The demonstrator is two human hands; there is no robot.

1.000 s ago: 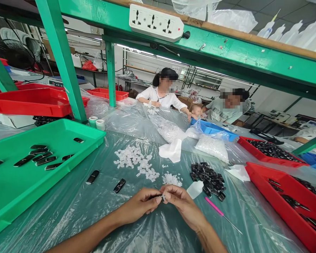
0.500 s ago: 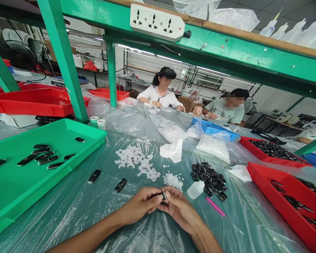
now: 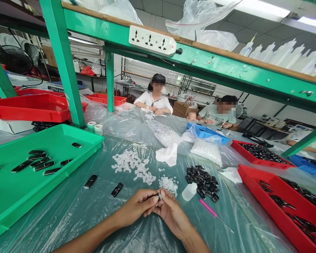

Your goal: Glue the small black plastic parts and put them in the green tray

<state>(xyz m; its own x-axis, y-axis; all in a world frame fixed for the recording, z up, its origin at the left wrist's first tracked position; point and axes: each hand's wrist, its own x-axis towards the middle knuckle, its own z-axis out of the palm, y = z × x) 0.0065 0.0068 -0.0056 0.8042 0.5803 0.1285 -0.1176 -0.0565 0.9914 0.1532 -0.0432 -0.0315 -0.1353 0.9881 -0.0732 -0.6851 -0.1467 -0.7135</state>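
My left hand (image 3: 138, 207) is closed on a small black plastic piece (image 3: 158, 198), mostly hidden by the fingers. My right hand (image 3: 171, 211) meets it fingertip to fingertip, pinching the piece's other end. Just beyond my fingers lies a small heap of tiny white bits (image 3: 169, 184), with a larger spread of white rectangular pieces (image 3: 131, 165) behind it. To the right are a white squeeze bottle (image 3: 189, 192), a pile of black pieces (image 3: 202, 181) and a pink-handled thin tool (image 3: 208, 208). Two black pieces, one of them this one (image 3: 117, 189), lie left of my hands.
A green tray (image 3: 68, 168) with several black pieces fills the left side. Red trays (image 3: 252, 182) of black parts stand on the right. A green shelf frame (image 3: 94, 26) with a power strip (image 3: 152, 40) crosses above. Co-workers sit across the plastic-covered table.
The camera view has tilted up and shifted slightly. My hands stay together around the black piece. Across the table, a co-worker's hands have come closer together.
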